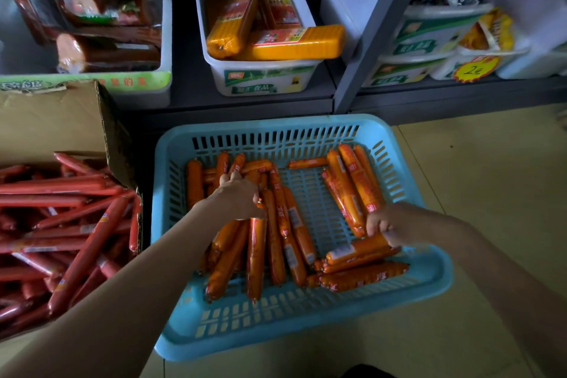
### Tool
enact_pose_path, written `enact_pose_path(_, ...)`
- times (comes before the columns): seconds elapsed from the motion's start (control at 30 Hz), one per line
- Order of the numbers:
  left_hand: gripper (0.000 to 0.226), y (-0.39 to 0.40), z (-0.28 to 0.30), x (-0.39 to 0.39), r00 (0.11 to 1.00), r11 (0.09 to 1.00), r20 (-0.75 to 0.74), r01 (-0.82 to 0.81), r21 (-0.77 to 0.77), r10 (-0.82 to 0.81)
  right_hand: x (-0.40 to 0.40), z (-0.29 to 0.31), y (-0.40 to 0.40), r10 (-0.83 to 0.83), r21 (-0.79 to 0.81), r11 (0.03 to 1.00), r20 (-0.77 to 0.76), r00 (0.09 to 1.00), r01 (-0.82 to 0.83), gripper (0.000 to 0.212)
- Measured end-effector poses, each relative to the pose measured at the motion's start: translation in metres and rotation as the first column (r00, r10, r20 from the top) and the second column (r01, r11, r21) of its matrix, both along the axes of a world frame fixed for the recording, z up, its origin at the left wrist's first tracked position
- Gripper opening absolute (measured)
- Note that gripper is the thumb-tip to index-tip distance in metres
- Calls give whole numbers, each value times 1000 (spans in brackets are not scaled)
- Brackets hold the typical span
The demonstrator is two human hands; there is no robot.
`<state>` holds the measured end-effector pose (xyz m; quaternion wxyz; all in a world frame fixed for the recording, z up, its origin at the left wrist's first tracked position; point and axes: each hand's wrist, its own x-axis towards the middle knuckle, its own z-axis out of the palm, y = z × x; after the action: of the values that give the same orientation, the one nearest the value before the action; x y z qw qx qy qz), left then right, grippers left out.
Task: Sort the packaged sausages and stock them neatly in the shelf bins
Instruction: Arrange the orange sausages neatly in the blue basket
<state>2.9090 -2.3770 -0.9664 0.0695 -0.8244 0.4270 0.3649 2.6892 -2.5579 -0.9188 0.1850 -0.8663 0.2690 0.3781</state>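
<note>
A light-blue slotted basket point(276, 328) on the floor holds several orange packaged sausages point(285, 224). My left hand point(237, 196) reaches into its left side and grips a bunch of these sausages. My right hand point(386, 225) is at the basket's right side, fingers curled round the end of an orange sausage point(356, 250) lying crosswise. On the shelf behind, a white bin point(260, 77) holds three thick yellow-orange sausage packs point(294, 41).
An open cardboard box point(55, 120) at the left is full of long red sausages point(70, 224). A white bin point(138, 86) at the top left holds dark packaged sausages. A grey shelf upright point(371, 37) separates further white tubs point(429, 37) at the right. Tiled floor lies right of the basket.
</note>
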Motion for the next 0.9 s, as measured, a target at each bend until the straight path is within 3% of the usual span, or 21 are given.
enact_pose_path(0.13,48,-3,5,-5,1000,1000,3,-12,-10,12,-16,-26,6,45,-154,987,78,996,-32,37)
enact_pose_path(0.23,47,1,5,-5,1000,999,0,-24,-37,24,-20,-30,13,98,-298,953,148,984,-50,26)
enact_pose_path(0.33,47,4,5,-5,999,997,-1,-41,-58,41,-21,-30,14,60,-367,930,218,974,25,25)
enact_pose_path(0.4,48,4,5,-7,998,997,-2,-56,-54,56,-17,-32,13,19,-358,930,265,964,80,26)
enact_pose_path(0.57,47,4,3,-5,998,997,-18,-61,-36,60,-12,-40,24,98,-344,938,180,979,-31,22)
enact_pose_path(0.67,49,5,6,-4,996,997,-46,-78,-27,76,-21,-43,28,157,-341,934,132,979,-104,34)
enact_pose_path(0.73,48,7,9,-6,995,994,-50,-92,-57,89,-22,-43,28,178,-315,939,93,980,-141,37)
enact_pose_path(0.8,42,11,11,-8,994,985,-54,-100,-144,93,-13,-32,35,142,-298,948,72,987,-114,26)
enact_pose_path(0.9,36,12,14,-9,988,964,-155,-44,-263,2,11,-19,52,94,-273,962,280,955,-15,20)
